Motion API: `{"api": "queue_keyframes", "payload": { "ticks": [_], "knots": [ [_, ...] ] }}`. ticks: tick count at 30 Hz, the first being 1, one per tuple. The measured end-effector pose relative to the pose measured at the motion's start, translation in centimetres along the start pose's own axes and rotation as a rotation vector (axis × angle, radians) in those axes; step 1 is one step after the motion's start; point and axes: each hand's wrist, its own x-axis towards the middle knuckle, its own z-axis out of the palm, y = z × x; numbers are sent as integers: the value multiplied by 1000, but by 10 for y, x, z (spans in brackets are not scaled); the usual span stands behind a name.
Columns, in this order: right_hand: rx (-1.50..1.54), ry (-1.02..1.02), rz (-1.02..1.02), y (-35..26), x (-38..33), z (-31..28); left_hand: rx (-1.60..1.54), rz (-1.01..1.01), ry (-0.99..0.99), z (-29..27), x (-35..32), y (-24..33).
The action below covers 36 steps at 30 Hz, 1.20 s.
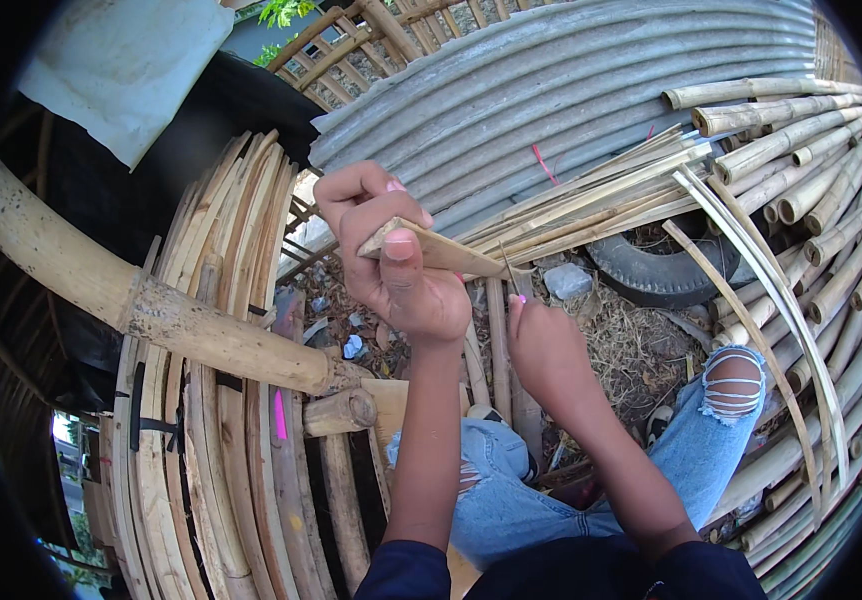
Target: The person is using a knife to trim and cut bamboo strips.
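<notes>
My left hand (pixel 401 275) is raised in the middle, its fingers and thumb closed round a short, flat piece of split bamboo (pixel 446 252). The piece slants from the left palm down toward my right hand (pixel 549 350). That hand is closed on a knife, whose thin dark blade (pixel 506 262) sticks up from the fist and meets the far end of the bamboo piece. The knife's handle is hidden inside the right fingers. Below both hands are my legs in torn blue jeans (pixel 496 510).
Split bamboo slats (pixel 221 470) are stacked at left, under a thick bamboo pole (pixel 61 250). Long thin strips (pixel 591 205) lie before a corrugated metal sheet (pixel 571 90). An old tyre (pixel 651 275) rests on littered ground. Bamboo poles (pixel 831 250) pile up at right beside bent strips (pixel 791 300).
</notes>
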Motion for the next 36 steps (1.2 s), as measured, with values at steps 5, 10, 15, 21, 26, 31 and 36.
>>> {"api": "queue_keyframes", "payload": {
  "ticks": [5,10,15,21,26,31,36],
  "knots": [
    [22,-3,19,4,6,-18,-4,28,40,17,6,-11],
    [219,78,-72,-50,5,-55,-45,78,77,17,16,-22],
    [144,113,-117,-55,13,-53,-60,65,70,11,16,-23],
    [-28,-31,-12,-28,11,10,-108,1,158,-16,12,-22],
    [84,-182,69,50,18,55,-148,-40,122,-3,9,-17],
    [167,-97,-149,-60,-9,-32,-64,-11,108,-21,7,-13],
    [-23,-202,-76,-35,-25,-64,-48,-39,88,-22,3,-9]
  ]
}}
